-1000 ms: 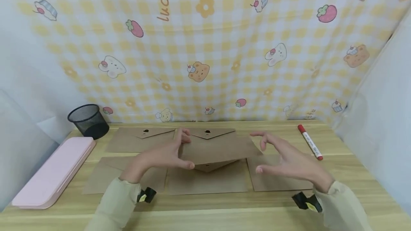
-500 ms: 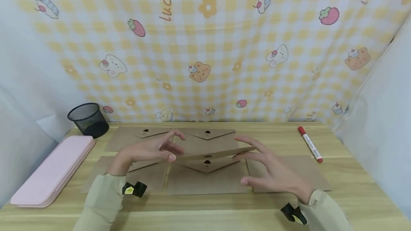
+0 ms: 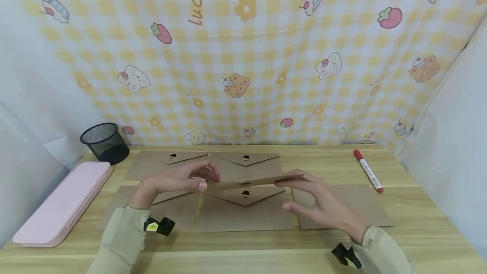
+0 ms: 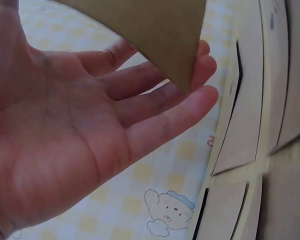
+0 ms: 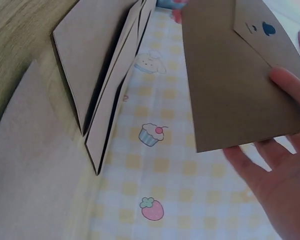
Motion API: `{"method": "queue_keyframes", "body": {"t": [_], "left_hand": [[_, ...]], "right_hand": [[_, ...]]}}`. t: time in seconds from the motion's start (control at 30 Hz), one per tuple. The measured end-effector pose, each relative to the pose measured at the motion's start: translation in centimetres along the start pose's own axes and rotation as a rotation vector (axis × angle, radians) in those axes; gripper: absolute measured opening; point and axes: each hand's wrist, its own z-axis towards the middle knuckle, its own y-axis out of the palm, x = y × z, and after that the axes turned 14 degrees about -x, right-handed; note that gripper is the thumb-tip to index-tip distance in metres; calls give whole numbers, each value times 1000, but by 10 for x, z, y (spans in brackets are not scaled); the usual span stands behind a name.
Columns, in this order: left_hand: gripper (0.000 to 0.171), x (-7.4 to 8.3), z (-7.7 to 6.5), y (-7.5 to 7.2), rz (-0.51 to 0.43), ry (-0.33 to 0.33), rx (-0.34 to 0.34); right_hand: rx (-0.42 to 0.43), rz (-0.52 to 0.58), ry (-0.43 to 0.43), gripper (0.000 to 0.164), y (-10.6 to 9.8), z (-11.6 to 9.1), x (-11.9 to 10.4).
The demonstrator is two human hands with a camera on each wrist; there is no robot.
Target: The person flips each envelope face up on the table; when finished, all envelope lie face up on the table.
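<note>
A brown paper envelope (image 3: 262, 180) hangs over the middle of the table, almost edge-on in the head view. My left hand (image 3: 173, 181) holds its left end, the thumb on the near side. In the left wrist view one corner of the envelope (image 4: 155, 30) lies against the fingertips; the thumb's contact is hidden. My right hand (image 3: 323, 204) holds the right end between its fingers, with the thumb apart below. The right wrist view shows the envelope's (image 5: 225, 95) flap with a dark hat mark. Beneath it lies the front middle envelope (image 3: 245, 219), flap side up.
More envelopes lie flat: back left (image 3: 144, 166), back middle (image 3: 262, 166), front left (image 3: 175, 215) and front right (image 3: 354, 208). A pink case (image 3: 61, 202) and a black mesh pen cup (image 3: 104, 143) stand left. A red-capped marker (image 3: 368, 170) lies right.
The envelope has tilted from showing its broad face to nearly edge-on. My right hand has moved left from beside it onto its right end. My left hand has shifted slightly left.
</note>
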Motion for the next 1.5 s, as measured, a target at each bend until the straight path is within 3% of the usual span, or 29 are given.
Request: {"method": "queue_keyframes", "body": {"t": [0.2, 0.37, 0.5, 0.57, 0.73, 0.83, 0.9, 1.0, 1.1, 1.27, 1.5], "left_hand": [[53, 8, 2, 0, -109, -69, 80], [47, 8, 5, 2, -83, -71, 190], [45, 6, 10, 2, -56, -47, 330], [46, 10, 12, 4, 2, -78, 406], [38, 23, 29, 18, 318, -165, 649], [32, 24, 42, 26, 434, -131, 779], [30, 23, 50, 30, 462, -102, 818], [24, 20, 59, 34, 505, -88, 786], [19, 21, 68, 34, 501, -97, 709], [17, 29, 89, 24, 517, -171, 653], [12, 31, 134, 8, 596, -283, 555]], "right_hand": [[140, -59, -54, 50, 1, 0, 5], [137, -44, -6, 52, 0, -3, 4], [130, 10, 49, 51, 0, -2, 2], [151, 41, 81, 50, -1, -1, 2], [255, 87, 161, 46, -6, -2, 6], [288, 95, 207, 44, -11, -5, 11], [296, 75, 245, 42, -14, -9, 16], [295, 11, 314, 40, -17, -14, 26], [284, -88, 362, 39, -21, -19, 36], [201, -221, 387, 37, -37, -20, 53], [107, -308, 449, 34, -64, -21, 71]]}}
